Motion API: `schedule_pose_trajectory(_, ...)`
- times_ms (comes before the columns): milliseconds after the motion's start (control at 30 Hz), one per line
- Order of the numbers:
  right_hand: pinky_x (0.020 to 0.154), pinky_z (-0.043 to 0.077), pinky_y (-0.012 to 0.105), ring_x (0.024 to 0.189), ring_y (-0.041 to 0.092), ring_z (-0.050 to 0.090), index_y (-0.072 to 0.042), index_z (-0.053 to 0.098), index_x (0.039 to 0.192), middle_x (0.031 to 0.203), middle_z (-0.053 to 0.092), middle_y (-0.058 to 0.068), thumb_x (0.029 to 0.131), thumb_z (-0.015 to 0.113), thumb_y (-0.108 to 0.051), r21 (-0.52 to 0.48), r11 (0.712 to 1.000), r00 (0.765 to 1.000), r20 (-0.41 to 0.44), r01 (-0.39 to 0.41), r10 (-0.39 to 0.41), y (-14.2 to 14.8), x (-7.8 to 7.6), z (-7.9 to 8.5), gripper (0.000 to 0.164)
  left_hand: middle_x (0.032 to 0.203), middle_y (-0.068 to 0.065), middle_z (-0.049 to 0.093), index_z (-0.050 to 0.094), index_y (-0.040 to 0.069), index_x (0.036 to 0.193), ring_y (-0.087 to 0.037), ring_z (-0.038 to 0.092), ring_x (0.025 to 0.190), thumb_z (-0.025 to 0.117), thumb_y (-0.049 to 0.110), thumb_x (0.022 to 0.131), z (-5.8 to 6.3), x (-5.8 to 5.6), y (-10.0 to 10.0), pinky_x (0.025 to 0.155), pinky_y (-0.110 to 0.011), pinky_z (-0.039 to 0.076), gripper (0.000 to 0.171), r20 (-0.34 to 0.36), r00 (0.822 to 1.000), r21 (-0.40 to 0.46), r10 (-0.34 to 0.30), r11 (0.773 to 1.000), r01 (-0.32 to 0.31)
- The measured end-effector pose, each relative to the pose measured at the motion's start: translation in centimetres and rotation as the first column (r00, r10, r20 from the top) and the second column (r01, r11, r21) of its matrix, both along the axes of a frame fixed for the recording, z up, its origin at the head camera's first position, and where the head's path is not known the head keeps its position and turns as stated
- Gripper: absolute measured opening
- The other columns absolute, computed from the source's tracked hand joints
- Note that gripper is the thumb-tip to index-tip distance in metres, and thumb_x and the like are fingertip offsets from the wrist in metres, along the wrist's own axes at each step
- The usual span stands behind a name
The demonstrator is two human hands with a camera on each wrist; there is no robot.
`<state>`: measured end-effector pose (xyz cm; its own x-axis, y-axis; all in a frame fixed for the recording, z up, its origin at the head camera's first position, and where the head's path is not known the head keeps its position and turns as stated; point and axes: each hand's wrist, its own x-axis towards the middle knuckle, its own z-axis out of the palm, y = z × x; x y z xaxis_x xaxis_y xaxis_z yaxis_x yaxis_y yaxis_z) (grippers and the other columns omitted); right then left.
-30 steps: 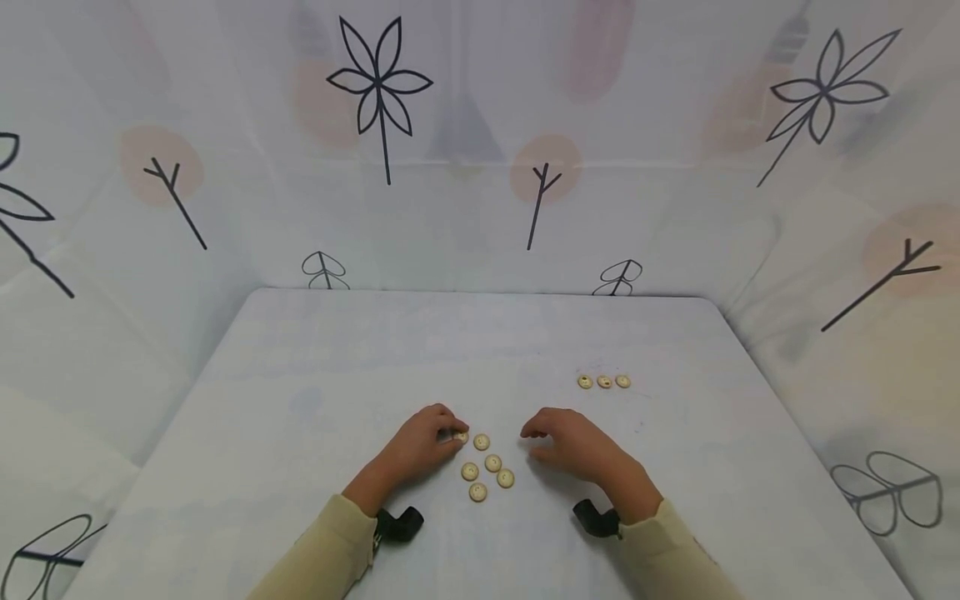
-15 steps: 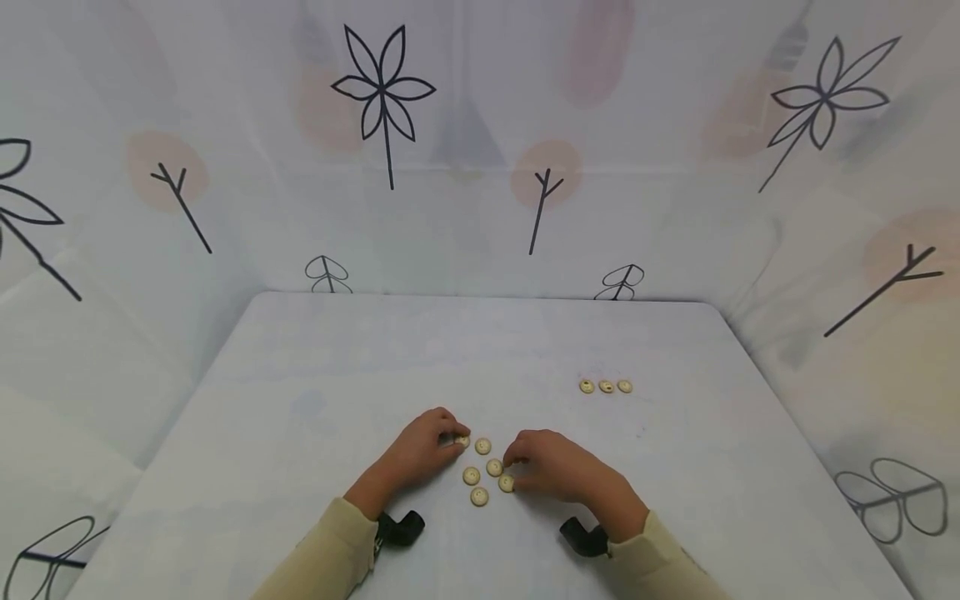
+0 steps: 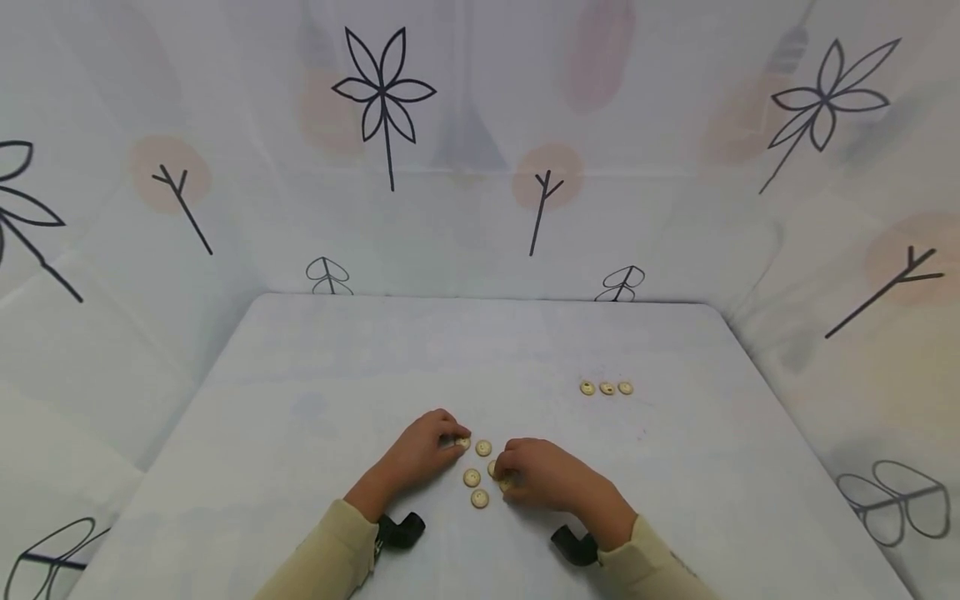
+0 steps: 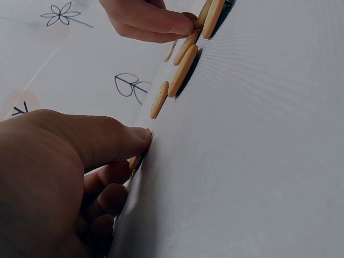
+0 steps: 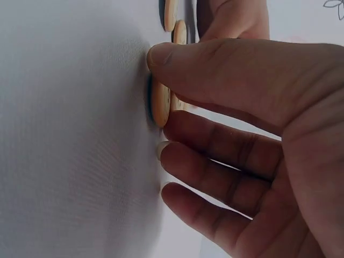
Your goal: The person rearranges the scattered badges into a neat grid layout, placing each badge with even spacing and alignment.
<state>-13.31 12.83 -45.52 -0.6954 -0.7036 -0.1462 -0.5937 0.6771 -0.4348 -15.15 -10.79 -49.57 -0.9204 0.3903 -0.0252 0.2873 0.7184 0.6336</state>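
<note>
Several round wooden buttons (image 3: 480,498) lie flat in a loose cluster on the white table. At the cluster's left edge, my left hand (image 3: 415,452) pinches one button (image 3: 463,444) between thumb and fingers, down at the tabletop. On the opposite side my right hand (image 3: 553,477) has come over the cluster, its thumb and index finger set at two edges of another button (image 5: 160,102). That button stays low against the surface, and the right hand's other fingers are loosely bent beside it. Part of a neighbouring button (image 3: 492,469) is hidden by the right fingers.
Three more buttons (image 3: 607,388) stand in a short row farther back on the right. The white table (image 3: 360,350) ends at a patterned cloth backdrop (image 3: 465,225). A black wrist device (image 3: 574,546) hangs under the right forearm, another (image 3: 402,530) under the left.
My right hand has moved left and toward me, from beside the cluster to its right-hand button, and its fingers have closed there. The left hand keeps its pinch in place.
</note>
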Motion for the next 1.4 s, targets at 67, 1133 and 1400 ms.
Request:
schedule_pose_trajectory(67, 0.081, 0.049, 0.027, 0.084, 0.0, 0.056, -0.022, 0.073, 0.094, 0.092, 0.063, -0.014, 0.079, 0.079, -0.022, 0.008, 1.0, 1.0, -0.017, -0.016, 0.017, -0.1, 0.0, -0.1, 0.016, 0.105, 0.009, 0.06, 0.072, 0.02, 0.112, -0.009, 0.055, 0.097, 0.065, 0.027, 0.092, 0.0, 0.0, 0.0, 0.087, -0.034, 0.048, 0.022, 0.0, 1.0, -0.002, 0.001, 1.0, -0.001)
schedule_pose_trajectory(1133, 0.075, 0.05, 0.024, 0.079, 0.0, 0.055, -0.018, 0.075, 0.097, 0.094, 0.061, -0.011, 0.083, 0.072, -0.011, 0.026, 1.0, 0.999, -0.047, 0.008, -0.007, 1.3, -0.7, 0.9, 0.016, 0.105, 0.008, 0.061, 0.072, 0.02, 0.112, -0.009, 0.056, 0.098, 0.066, 0.027, 0.092, 0.0, 0.0, 0.0, 0.087, -0.035, 0.048, 0.022, 0.002, 1.0, 0.001, 0.006, 1.0, -0.006)
schedule_pose_trajectory(1400, 0.075, 0.05, 0.026, 0.081, 0.005, 0.057, -0.016, 0.074, 0.096, 0.094, 0.061, -0.008, 0.084, 0.071, -0.009, 0.004, 0.999, 0.994, -0.096, 0.047, -0.047, 2.6, -1.2, 1.1, 0.015, 0.104, 0.008, 0.06, 0.072, 0.02, 0.113, -0.009, 0.055, 0.097, 0.066, 0.027, 0.092, 0.0, 0.1, 0.0, 0.086, -0.036, 0.048, 0.022, 0.015, 1.0, 0.0, 0.007, 1.0, -0.007)
